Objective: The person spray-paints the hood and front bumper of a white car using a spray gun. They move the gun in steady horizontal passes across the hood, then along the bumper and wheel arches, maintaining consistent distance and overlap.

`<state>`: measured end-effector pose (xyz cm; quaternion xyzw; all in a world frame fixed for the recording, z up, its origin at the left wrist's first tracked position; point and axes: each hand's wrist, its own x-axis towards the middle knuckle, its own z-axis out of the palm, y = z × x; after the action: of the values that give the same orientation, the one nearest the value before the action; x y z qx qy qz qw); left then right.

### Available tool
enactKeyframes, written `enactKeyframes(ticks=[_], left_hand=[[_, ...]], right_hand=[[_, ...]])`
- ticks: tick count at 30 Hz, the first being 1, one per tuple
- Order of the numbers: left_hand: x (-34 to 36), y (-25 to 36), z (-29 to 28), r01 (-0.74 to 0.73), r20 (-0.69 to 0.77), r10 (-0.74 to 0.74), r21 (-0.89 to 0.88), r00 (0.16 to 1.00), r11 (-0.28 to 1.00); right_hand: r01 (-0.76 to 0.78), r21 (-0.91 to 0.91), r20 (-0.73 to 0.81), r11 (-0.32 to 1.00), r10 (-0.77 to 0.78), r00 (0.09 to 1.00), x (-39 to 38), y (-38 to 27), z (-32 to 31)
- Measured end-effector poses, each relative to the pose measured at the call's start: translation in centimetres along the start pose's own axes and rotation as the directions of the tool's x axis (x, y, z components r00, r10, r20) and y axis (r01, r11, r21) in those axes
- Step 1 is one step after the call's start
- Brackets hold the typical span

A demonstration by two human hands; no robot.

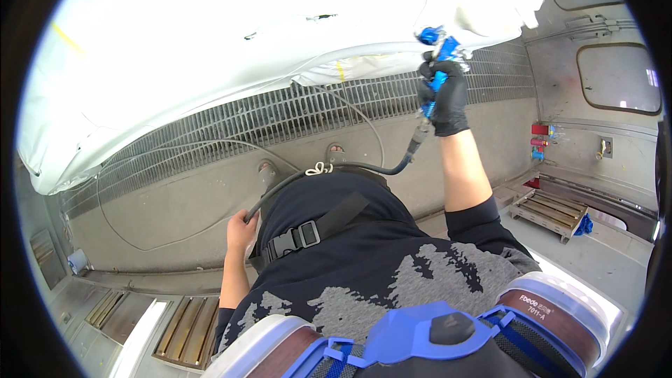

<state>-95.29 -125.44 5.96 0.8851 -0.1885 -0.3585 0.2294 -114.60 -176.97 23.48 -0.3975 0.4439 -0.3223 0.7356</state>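
Observation:
My right hand (450, 96), in a black glove, is wrapped round the handle of a blue spray gun (439, 82). The gun's front end is close to the white bodywork (483, 10), at its right part; I cannot tell whether they touch. From the base of the gun a dark hose (378, 169) runs down and left across my waist. My bare left hand (240, 233) is closed round that hose beside my left hip. White covering with yellow tape (341, 70) hangs along the lower edge of the bodywork.
A floor grating (280, 115) runs beneath the bodywork. The thinner hose (140, 246) loops over the floor on the left. At the right stand a wall with windows (619, 77), red and blue fittings (539, 141) and a slatted rack (549, 210). My respirator (420, 339) fills the lower edge.

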Motion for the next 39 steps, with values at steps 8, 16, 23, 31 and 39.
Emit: enactKeyframes(ticks=[8,16,23,31,39], left_hand=[[1.0,-7.6,-6.2,0.097,-0.072,-0.091,0.085,0.993,0.992],[0.5,-11.3,-11.0,0.124,-0.044,-0.118,0.155,0.992,0.98],[1.3,-8.3,-6.8,0.084,-0.008,-0.084,0.102,0.996,0.991],[1.8,-3.7,0.2,0.023,0.111,-0.041,0.157,0.993,0.987],[3.0,1.1,10.8,0.16,0.171,-0.204,0.238,0.964,0.958]], right_hand=[[0.438,-0.436,0.453,0.786,-0.229,0.862,-3.6,11.7,13.1],[0.215,-0.425,0.635,0.879,0.12,0.763,-5.3,16.3,19.4],[0.101,-0.37,0.379,0.923,0.051,0.924,-3.4,12.4,10.9],[0.011,-0.055,0.094,0.998,-0.006,0.996,-3.2,7.0,1.6],[0.187,-0.011,-0.148,0.982,-0.187,0.971,-1.3,0.7,-8.4]])
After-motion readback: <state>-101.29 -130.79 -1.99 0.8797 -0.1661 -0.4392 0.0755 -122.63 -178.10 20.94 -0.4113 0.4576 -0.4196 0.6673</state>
